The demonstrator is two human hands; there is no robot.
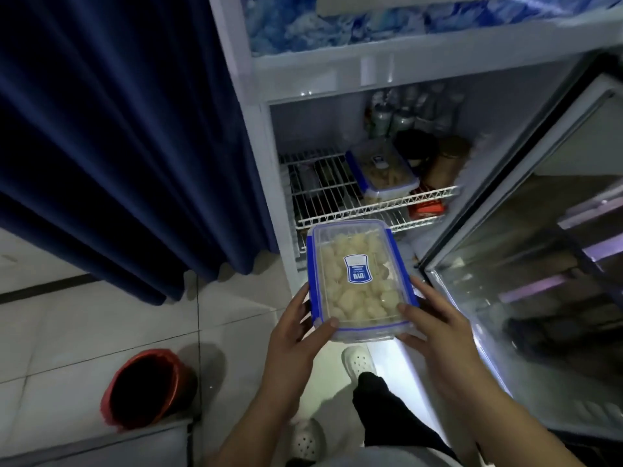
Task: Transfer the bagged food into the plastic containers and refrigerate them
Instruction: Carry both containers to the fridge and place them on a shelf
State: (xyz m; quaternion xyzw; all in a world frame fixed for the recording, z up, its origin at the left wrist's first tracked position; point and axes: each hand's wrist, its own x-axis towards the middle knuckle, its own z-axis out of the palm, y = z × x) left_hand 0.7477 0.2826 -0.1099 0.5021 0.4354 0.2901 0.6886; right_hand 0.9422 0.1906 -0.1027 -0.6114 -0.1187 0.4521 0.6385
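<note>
I hold a clear plastic container point(359, 281) with a blue-clipped lid and a blue label, full of pale food pieces, in front of the open fridge. My left hand point(296, 328) grips its near left corner, thumb on the lid. My right hand point(435, 318) grips its near right corner. A second, similar lidded container point(382, 168) of pale food lies on the white wire shelf point(323, 197) inside the fridge, towards the right.
The fridge door point(539, 264) stands open to the right. Bottles point(404, 112) and dark jars stand at the shelf's back; a red packet point(426, 207) lies below. A blue curtain point(118, 146) hangs left. A red bucket point(148, 385) sits on the tiled floor.
</note>
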